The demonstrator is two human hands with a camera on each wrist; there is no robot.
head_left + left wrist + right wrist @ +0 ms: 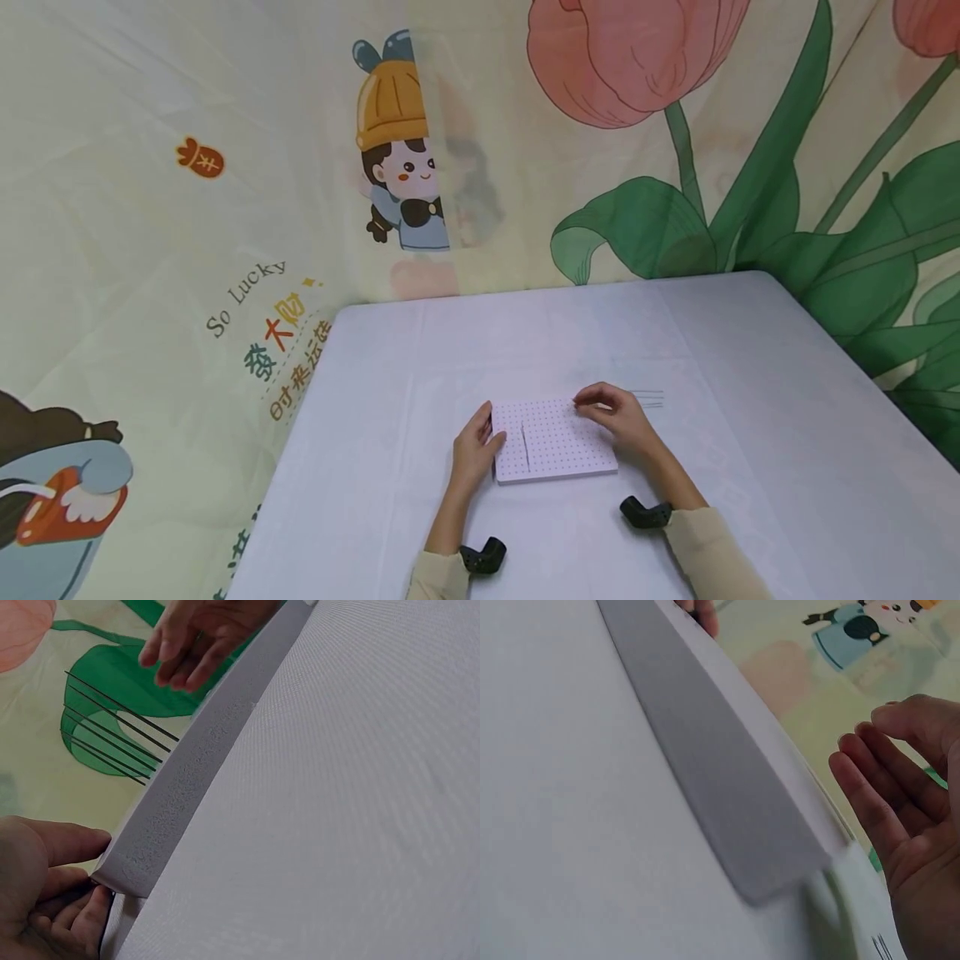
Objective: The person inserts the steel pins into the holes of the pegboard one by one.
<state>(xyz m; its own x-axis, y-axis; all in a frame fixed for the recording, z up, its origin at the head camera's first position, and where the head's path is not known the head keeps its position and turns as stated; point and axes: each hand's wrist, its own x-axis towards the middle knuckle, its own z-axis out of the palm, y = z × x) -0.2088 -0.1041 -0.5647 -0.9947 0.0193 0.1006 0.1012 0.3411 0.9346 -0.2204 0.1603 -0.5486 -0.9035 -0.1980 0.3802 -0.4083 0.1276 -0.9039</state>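
Note:
A white pegboard (566, 442), its top dotted with rows of small holes, lies on the table. My left hand (472, 454) grips its left edge, thumb on the upper side and fingers around the side and below. Several thin dark rods (112, 724) stand upright in a row near that left side, seen edge-on as one line from the head. Over the far right corner of the board hovers my right hand (617, 421), thumb and fingers loosely bent. Nothing shows between its fingertips in the right wrist view.
Several loose thin rods (649, 406) lie on the white tabletop (360, 433) just right of the board, beyond my right hand. A printed curtain (495, 150) with tulips and cartoon figures hangs behind the table and along its left side.

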